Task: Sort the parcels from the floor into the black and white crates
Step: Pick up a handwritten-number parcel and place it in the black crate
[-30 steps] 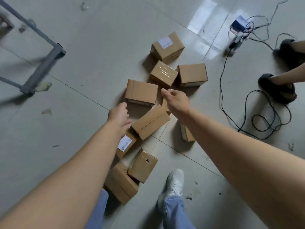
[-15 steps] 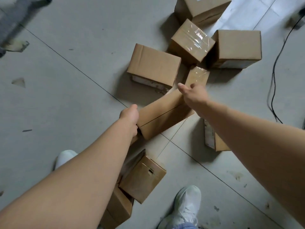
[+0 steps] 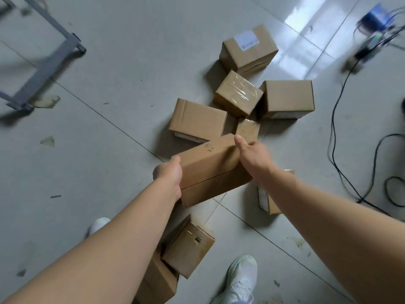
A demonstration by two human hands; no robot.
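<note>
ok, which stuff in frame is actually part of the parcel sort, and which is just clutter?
Job:
long parcel, held between left hand and right hand
labelled parcel
taped parcel
other floor parcels, e.g.

Lying about:
grey metal frame
black cables
blue device

No crates in view.

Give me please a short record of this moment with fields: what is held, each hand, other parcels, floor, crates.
held: long cardboard parcel, both hands on it, one at each end
left hand: grip on the near left end
right hand: grip on the far right end
other parcels: several on the floor, among them a labelled box and a taped box
floor: grey tiles, black cables at right
crates: not in view
</note>
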